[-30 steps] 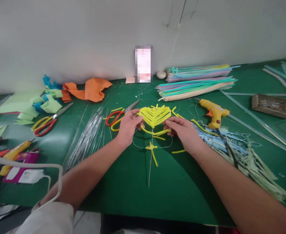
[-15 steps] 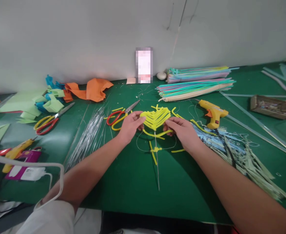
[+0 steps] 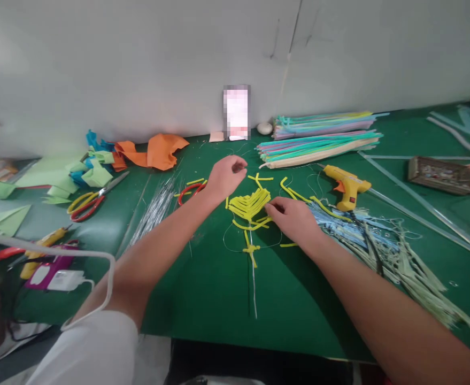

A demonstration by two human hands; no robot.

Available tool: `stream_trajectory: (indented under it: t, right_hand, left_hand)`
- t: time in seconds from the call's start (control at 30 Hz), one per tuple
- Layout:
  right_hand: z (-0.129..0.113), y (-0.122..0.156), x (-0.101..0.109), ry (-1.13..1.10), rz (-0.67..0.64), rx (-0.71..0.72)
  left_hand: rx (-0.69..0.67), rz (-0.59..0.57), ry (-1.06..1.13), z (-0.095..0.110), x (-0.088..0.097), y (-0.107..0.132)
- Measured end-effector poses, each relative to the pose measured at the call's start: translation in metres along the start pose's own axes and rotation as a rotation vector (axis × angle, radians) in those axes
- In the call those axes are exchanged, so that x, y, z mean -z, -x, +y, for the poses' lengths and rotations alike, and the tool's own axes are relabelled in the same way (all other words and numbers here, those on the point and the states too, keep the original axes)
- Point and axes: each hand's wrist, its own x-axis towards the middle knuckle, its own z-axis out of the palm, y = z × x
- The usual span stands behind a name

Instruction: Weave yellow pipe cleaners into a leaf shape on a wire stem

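A leaf shape of yellow pipe cleaners (image 3: 249,204) lies on the green table with a thin wire stem (image 3: 254,291) running toward me. My right hand (image 3: 293,216) pinches the leaf's right edge between thumb and fingers. My left hand (image 3: 227,176) hovers beyond the leaf, fingers curled and a gap showing at the thumb; I see nothing in it. Short yellow pipe cleaner pieces (image 3: 262,179) lie just right of it. Under the left wrist, red-handled scissors (image 3: 183,193) are mostly hidden. A small yellow knot (image 3: 251,248) sits on the stem.
Pipe cleaner bundles (image 3: 321,145) lie at the back, right of a propped phone (image 3: 237,113). A yellow glue gun (image 3: 349,184), blue and green strands (image 3: 379,240) and a small tray (image 3: 441,175) are rightward. Wires (image 3: 154,206), scissors (image 3: 92,200) and coloured paper (image 3: 164,151) lie left.
My left hand has let go of the leaf's left side and moved up and away past it. The leaf has dropped lower and tilted left, with my right hand still at its edge.
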Motion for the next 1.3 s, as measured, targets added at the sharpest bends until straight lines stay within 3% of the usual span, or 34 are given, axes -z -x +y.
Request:
stream_trajectory:
  t: [0.17,0.33,0.7,0.9,1.1,1.3]
  right_hand:
    - [0.001,-0.001,0.001,0.114,0.005,-0.005]
    - [-0.001,0.000,0.000,0.143,0.009,0.018]
    - [-0.002,0.001,-0.001,0.127,0.009,0.049]
    - [-0.002,0.001,-0.001,0.112,0.003,0.042]
    - [0.001,0.000,-0.002,0.101,0.004,0.048]
    - [0.000,0.000,-0.002,0.093,0.000,0.046]
  left_hand:
    - [-0.052,-0.104,-0.283,0.005,-0.038,-0.049]
    - [-0.096,-0.137,-0.402,0.003,-0.064,-0.072]
    - [-0.138,-0.209,-0.344,-0.012,-0.064,-0.080]
    - [-0.140,-0.238,-0.428,-0.011,-0.067,-0.085]
    - [-0.324,-0.288,-0.628,-0.009,-0.065,-0.089]
    - [-0.463,-0.334,-0.607,-0.012,-0.064,-0.093]
